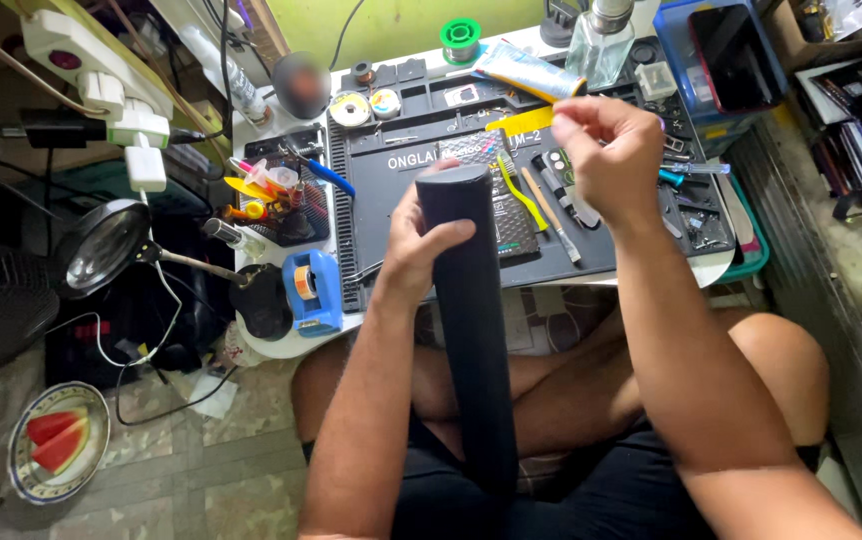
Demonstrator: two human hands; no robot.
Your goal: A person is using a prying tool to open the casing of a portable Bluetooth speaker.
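Note:
A long black cylinder (476,330) stands upright on my lap, its top end reaching the edge of the work mat. My left hand (419,243) grips it near the top, thumb across the front. My right hand (606,150) is raised above the mat to the right of the cylinder's top, fingers pinched together; whether something small is between them cannot be told. A yellow plastic pry tool (521,193) and other small hand tools lie on the mat just under that hand.
A black repair mat (401,175) covers a small white table with tweezers, solder reels (460,36), a glass bottle (599,45) and a tape dispenser (311,290). A magnifier lamp (103,247) stands left; a plate of watermelon (58,440) lies on the floor.

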